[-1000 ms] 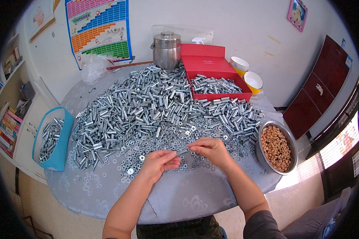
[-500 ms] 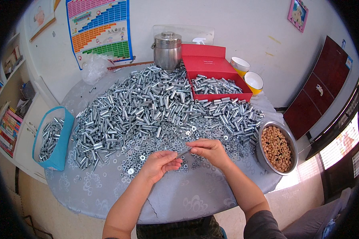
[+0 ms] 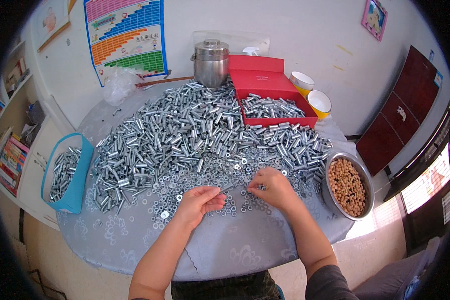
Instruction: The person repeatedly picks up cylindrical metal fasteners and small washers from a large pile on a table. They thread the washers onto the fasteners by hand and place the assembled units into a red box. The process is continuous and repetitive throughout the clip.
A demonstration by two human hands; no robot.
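My left hand (image 3: 202,202), over the near edge of the pile, pinches a slim metal bolt (image 3: 227,189) between thumb and fingers; its free end points right. Just to the right, apart from the bolt, my right hand (image 3: 271,187) has its fingertips pressed together above the small nuts and washers (image 3: 185,186). Whatever lies between those fingertips is too small to make out. Behind both hands spreads a big heap of silvery metal sleeves (image 3: 180,130).
On the left stands a light-blue bin (image 3: 71,204) of metal pieces. A red box (image 3: 280,121) holding more sleeves sits at the back, beside a steel canister (image 3: 211,65) and yellow cups (image 3: 319,102). A steel bowl (image 3: 357,216) of small tan pieces is at right.
My right hand has drawn away from the bolt to the right, its fingers now curled together. My left hand still holds the bolt in nearly the same place.
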